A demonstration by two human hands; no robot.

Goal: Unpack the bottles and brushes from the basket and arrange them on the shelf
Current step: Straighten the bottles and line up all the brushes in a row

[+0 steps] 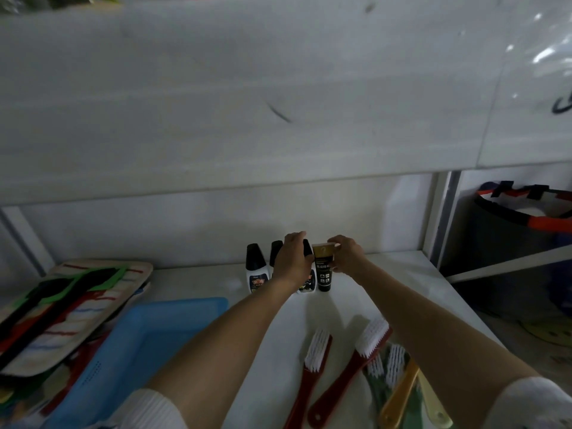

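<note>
- At the back of the white shelf point(371, 292), against the wall: a row of upright bottles. Leftmost white bottle with black cap point(255, 269) stands free; two more sit partly behind the left hand.
- Left hand point(292, 258) curled over the middle bottles point(306, 280), fingers draped on the black caps. Touching, steadying; a firm clamp cannot be told.
- Right hand point(348, 255) pinched on the gold top of the black-and-gold tube point(323, 270), which stands cap-down at the right end of the row, just beside its neighbour.
- Blue basket point(148, 351) at the near left; its visible floor looks bare. Unpacking judged nearly complete.
- Brushes lie near the front edge: two red-handled brushes point(315, 360), plus green and yellow ones point(399, 388) bunched together, partly under the right forearm.
- Step in hand, as judged: squaring the tube into line.
- To do it well: keep the left hand bracing the neighbours, seat the tube flat on its cap, let go straight upward, not sideways. It is tall on a narrow base; a nudge could topple the row.
- Brushes look loosely laid; likely want straightening after.
</note>
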